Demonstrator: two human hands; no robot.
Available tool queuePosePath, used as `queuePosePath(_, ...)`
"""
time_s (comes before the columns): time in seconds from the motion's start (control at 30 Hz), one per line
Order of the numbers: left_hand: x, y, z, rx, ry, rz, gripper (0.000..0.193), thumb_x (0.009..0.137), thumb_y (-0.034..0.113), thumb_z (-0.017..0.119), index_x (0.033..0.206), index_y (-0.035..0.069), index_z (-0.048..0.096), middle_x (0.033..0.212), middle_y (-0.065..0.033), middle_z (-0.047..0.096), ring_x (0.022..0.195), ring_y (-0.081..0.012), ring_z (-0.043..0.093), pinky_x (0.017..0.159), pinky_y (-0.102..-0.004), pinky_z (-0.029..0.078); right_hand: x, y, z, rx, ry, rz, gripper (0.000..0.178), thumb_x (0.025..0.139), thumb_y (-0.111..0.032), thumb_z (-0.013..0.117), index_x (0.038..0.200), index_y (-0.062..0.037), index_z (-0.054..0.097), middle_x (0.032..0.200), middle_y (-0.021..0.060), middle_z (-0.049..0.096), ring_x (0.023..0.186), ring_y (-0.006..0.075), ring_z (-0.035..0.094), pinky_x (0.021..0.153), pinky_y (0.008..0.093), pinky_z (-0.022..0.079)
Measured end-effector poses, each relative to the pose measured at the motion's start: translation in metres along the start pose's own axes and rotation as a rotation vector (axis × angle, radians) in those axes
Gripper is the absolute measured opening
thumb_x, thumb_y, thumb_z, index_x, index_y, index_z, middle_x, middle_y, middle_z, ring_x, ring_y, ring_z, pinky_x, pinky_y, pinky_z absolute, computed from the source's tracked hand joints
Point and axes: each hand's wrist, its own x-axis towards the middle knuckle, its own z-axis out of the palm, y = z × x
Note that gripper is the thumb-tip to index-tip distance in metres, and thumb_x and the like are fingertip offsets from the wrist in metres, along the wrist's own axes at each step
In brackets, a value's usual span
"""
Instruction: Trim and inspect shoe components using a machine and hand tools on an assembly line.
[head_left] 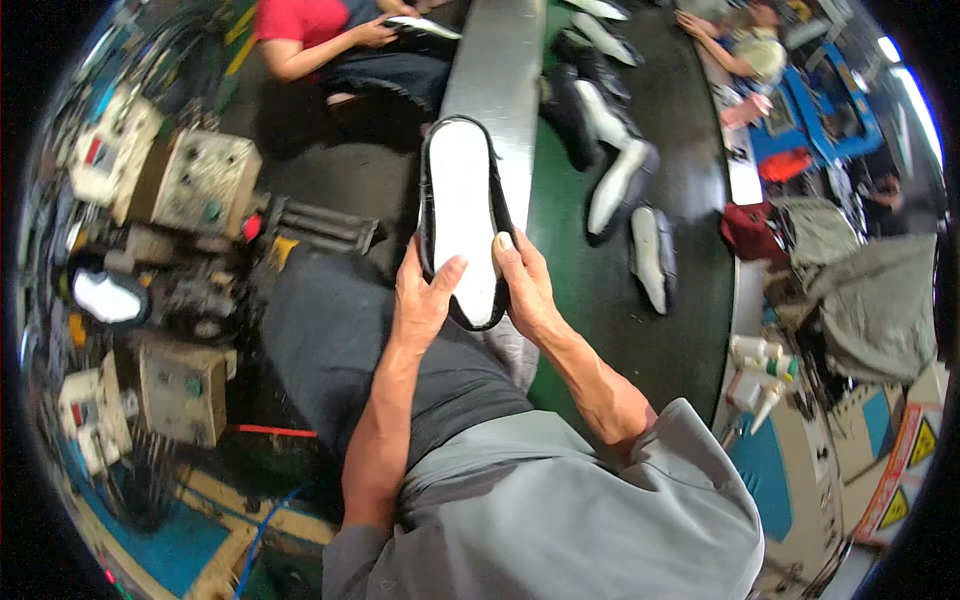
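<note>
A black shoe upper [462, 190] is held upside down over my lap, its white sole side facing me and its toe pointing away. My left hand [422, 298] grips the narrower near end on the left, thumb lying on the white surface. On the opposite side, my right hand [528, 285] is closed round the edge, its thumb also pressed on the white. The fingers beneath the shoe are mostly hidden. Several similar black-and-white uppers [622, 185] lie on the dark green conveyor belt [690, 330] to my right, one of them [653, 260] apart from the others.
A metal rail [492, 70] borders the belt. At left stands a machine with control boxes [205, 180] and another white-bottomed shoe [108, 297] on it. Far left, a person in red [305, 30] handles a shoe; another person [755, 55] is across the belt. Bottles [765, 360] stand at right.
</note>
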Motion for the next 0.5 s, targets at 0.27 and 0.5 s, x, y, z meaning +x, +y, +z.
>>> queuePosePath(0.27, -0.099, 0.008, -0.126, -0.319, 0.383, 0.048, 0.07, 0.115, 0.034, 0.06, 0.169, -0.001, 0.034, 0.152, -0.0161, 0.056, 0.131, -0.0219, 0.059, 0.115, -0.0352, 0.044, -0.038, 0.028, 0.102, -0.239, -0.47, 0.13, 0.071, 0.114, -0.038, 0.057, 0.167, 0.0054, 0.037, 0.16, 0.0212, 0.054, 0.15, 0.0276, 0.047, 0.126, 0.0398, 0.034)
queuePosePath(0.5, -0.13, 0.032, -0.166, -0.099, 0.438, -0.046, 0.067, 0.111, 0.033, 0.064, 0.165, -0.002, 0.044, 0.157, -0.0149, 0.056, 0.139, -0.0226, 0.054, 0.12, -0.0346, 0.04, -0.038, 0.02, 0.143, -0.517, -0.888, -0.127, 0.093, 0.102, -0.043, 0.074, 0.168, 0.0055, 0.03, 0.167, 0.0325, 0.042, 0.158, 0.0433, 0.04, 0.13, 0.0488, 0.032)
